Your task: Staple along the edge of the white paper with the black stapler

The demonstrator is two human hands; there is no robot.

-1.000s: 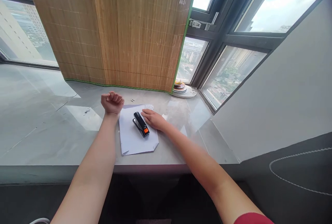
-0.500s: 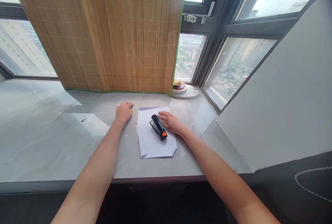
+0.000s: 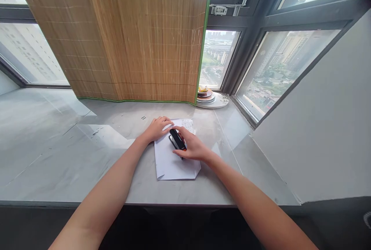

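On a pale, marbled window ledge (image 3: pixel 58 165), near its front edge, lies white paper (image 3: pixel 174 169) with a black stapler (image 3: pixel 176 138) on top. The stapler sits slantwise over the upper middle of the paper, its far end pointing up and to the left, and a bit of its orange patch (image 3: pixel 184 150) shows beside the thumb. The right hand (image 3: pixel 193 145) is clamped around the stapler – thumb across the near end, fingers along the right side and over toward the far end. How firmly it presses cannot be told.

The left hand (image 3: pixel 159 128) is loosely spread, palm down, over the paper's top left corner, with its fingertips close to the stapler's far end. The two hands are very near each other; whether they touch is unclear. Print (image 3: pixel 188 125) shows at the paper's top right corner, and the lower corners look folded or cut.

Left of the paper, two small dark slivers (image 3: pixel 143 118) lie on the ledge, and farther left is a scatter of dark bits (image 3: pixel 95 132), too small to make out. Behind, a bamboo blind (image 3: pixel 139 37) with green edging hangs in front of the windows (image 3: pixel 223 55) – a stack of plates (image 3: pixel 216 101) stands by its lower right corner.
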